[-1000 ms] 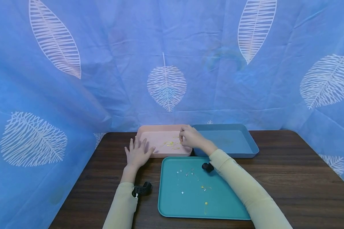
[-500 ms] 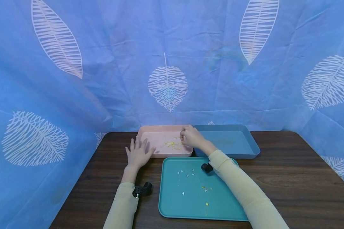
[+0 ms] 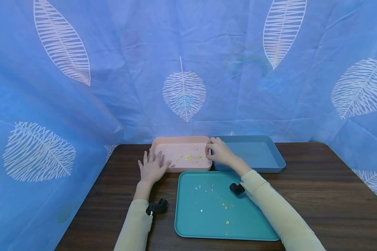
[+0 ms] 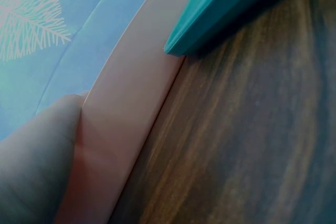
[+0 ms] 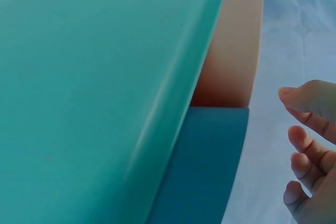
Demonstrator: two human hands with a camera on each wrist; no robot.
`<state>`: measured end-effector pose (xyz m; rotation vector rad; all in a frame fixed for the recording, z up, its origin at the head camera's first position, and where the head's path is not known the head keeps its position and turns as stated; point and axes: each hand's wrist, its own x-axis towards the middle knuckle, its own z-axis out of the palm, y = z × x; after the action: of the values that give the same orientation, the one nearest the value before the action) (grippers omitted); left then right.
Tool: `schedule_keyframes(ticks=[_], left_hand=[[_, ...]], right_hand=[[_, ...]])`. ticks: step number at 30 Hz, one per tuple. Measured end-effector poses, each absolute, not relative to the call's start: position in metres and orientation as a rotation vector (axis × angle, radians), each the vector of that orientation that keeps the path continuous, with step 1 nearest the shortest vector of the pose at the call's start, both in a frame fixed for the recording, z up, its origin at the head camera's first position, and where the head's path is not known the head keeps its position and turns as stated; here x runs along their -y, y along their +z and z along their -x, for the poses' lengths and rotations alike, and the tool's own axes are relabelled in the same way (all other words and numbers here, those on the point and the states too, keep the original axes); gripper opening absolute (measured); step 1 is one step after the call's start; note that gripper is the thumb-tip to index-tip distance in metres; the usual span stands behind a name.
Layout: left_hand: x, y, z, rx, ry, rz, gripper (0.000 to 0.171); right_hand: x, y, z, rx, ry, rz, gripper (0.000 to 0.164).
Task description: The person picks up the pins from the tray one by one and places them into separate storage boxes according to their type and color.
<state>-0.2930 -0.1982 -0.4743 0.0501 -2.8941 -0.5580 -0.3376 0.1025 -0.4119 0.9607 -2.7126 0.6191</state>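
Several gold safety pins (image 3: 188, 157) lie in the pink tray (image 3: 163, 169). My left hand (image 3: 151, 170) rests with spread fingers at that tray's left end; its thumb (image 4: 42, 145) touches the front rim in the left wrist view. Over the border between the pink and blue trays, my right hand (image 3: 221, 152) hangs with loosely bent fingers. Nothing shows between its thumb (image 5: 307, 95) and fingers in the right wrist view. Nearer me, the teal tray (image 3: 191, 226) bears several silver safety pins (image 3: 206, 191) and a couple of gold ones, such as a gold safety pin (image 3: 227, 223).
The blue tray (image 3: 252, 167) stands right of the pink one at the back of the dark wooden table (image 3: 326, 184). A blue leaf-patterned cloth (image 3: 138, 87) hangs behind. Black wrist cameras (image 3: 237, 189) sit on both wrists; the right forearm crosses the teal tray's right side.
My right hand has moved right, away from the gold pins, and its fingers have loosened. A gold pin by its fingertips now lies in the pink tray. The left hand has stayed put.
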Motion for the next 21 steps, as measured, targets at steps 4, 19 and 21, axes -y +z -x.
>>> schedule_keyframes(ticks=[4,19,21], left_hand=[[0.199,-0.474,0.293,2.897,-0.557,-0.050,0.077],[0.199,-0.472,0.292,2.891,-0.595,-0.037,0.078],[0.199,-0.473,0.292,2.890,-0.592,-0.037,0.078]], right_hand=[[-0.113,-0.412,0.328,2.691,0.642,-0.951,0.020],[-0.148,-0.407,0.293,2.692,0.799,-0.866,0.016],[-0.151,-0.408,0.287,2.688,0.809,-0.863,0.016]])
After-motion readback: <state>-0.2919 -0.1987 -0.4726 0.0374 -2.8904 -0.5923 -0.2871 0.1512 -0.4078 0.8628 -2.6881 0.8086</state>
